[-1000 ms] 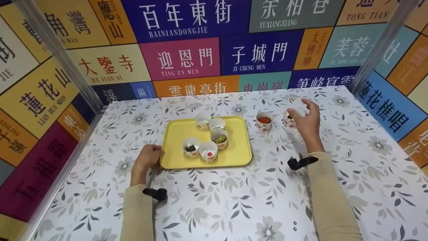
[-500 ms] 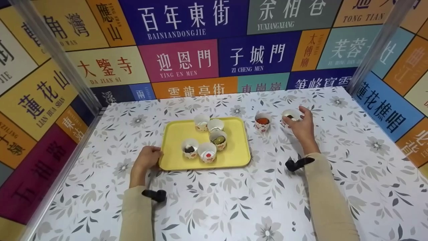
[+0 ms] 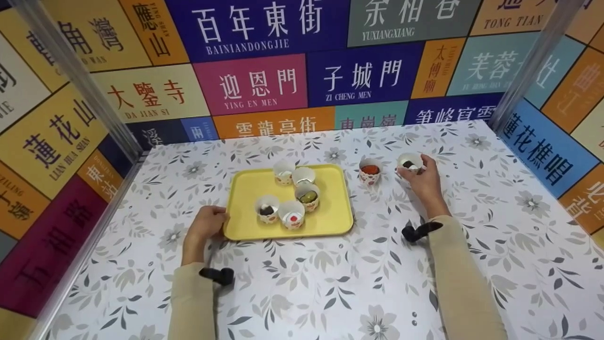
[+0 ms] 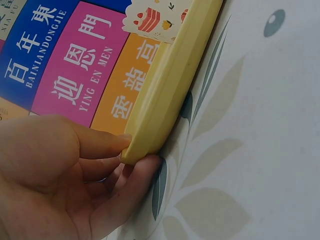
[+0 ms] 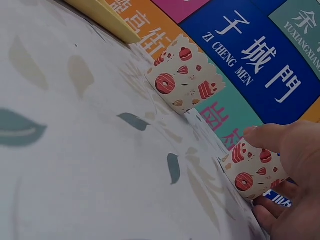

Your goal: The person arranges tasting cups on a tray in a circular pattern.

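My left hand [image 3: 207, 227] pinches the left edge of a yellow tray [image 3: 245, 189], thumb on the rim and fingers beneath in the left wrist view. Several printed paper baking cups stand on the tray; one holds something green [image 3: 309, 197], another a small red piece [image 3: 293, 219], another a dark piece [image 3: 267, 210]. To the right of the tray, my right hand [image 3: 427, 182] grips a paper cup [image 5: 250, 167] by its sides, thumb on the near side. Inside that cup lies a dark and white content [image 3: 408, 165], too small to identify.
Between the tray and my right hand stands a paper cup with orange-red content [image 3: 370, 172]. Everything rests on a floral tablecloth [image 3: 311, 278]. Walls of coloured sign panels [image 3: 264, 82] close off the back and both sides.
My right hand has come down around the rightmost cup, and its fingers have closed on the sides. The left hand stays on the tray's edge.
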The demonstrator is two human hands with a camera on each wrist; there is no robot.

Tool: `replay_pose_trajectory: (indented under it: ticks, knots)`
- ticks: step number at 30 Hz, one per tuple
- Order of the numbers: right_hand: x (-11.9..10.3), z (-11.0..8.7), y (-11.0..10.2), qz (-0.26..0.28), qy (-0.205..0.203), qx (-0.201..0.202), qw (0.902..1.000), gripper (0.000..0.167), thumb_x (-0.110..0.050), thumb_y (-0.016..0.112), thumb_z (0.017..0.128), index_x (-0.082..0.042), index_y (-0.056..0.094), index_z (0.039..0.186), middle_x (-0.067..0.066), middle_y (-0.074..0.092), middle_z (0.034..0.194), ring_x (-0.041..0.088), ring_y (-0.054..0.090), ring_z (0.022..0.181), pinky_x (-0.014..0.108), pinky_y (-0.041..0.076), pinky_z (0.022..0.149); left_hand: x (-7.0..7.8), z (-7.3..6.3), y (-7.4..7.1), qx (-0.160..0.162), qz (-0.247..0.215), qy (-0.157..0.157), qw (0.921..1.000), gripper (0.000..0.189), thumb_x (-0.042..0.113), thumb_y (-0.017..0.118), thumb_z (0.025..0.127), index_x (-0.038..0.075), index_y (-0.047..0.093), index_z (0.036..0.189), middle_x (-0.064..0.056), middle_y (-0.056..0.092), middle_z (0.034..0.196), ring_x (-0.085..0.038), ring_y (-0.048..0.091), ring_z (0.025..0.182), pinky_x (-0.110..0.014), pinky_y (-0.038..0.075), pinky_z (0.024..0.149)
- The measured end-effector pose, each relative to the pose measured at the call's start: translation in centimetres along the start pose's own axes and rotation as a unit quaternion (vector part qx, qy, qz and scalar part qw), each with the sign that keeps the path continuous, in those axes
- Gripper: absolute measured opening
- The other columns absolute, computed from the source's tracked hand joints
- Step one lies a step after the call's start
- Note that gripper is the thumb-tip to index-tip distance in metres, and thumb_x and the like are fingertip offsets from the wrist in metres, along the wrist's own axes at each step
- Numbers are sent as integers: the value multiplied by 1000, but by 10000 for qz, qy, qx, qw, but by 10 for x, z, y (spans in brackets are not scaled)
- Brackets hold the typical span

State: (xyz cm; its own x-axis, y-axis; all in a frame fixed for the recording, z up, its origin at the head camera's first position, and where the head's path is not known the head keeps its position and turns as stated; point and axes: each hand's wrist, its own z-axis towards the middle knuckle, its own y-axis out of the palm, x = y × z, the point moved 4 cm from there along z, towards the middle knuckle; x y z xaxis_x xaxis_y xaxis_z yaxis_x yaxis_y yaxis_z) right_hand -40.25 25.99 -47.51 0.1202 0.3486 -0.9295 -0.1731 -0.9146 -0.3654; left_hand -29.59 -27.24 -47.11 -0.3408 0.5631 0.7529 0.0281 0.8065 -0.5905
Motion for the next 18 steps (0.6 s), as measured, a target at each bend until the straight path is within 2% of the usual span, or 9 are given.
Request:
replay_pose_trajectory:
  ticks: [8, 11, 16, 18]
  knots:
    - [2, 3, -1, 23, -76, -23, 10000, 90, -26, 67, 95, -7, 9, 161, 25, 31, 160, 37, 37, 145, 44, 35, 118, 0, 1, -1, 4, 156, 6, 9999, 41, 12, 48, 102, -10, 54, 135, -29, 59, 133, -25, 66, 101, -30, 56, 79]
    - [4, 5, -1, -24, -121, 21, 9999, 87, -25, 68, 95, -6, 13, 160, 25, 33, 159, 36, 41, 142, 42, 38, 115, 1, 0, -1, 38, 178, 74, 9998, 40, 12, 48, 101, -11, 55, 134, -30, 60, 132, -26, 66, 101, -30, 55, 80]
    - [5, 5, -2, -241, -138, 253, 9993, 84, -24, 69, 94, -4, 20, 159, 25, 37, 156, 34, 47, 134, 36, 42, 105, 1, 0, 0, 49, 125, 92, 9999, 40, 11, 48, 100, -11, 56, 133, -29, 62, 129, -22, 67, 92, -27, 56, 73]
    - [5, 4, -2, -287, -77, 329, 9990, 84, -26, 69, 93, -5, 20, 159, 24, 38, 156, 32, 46, 132, 34, 41, 103, 1, 0, 0, 33, 148, 130, 9998, 41, 11, 48, 100, -11, 55, 134, -30, 61, 129, -24, 68, 93, -28, 56, 73]
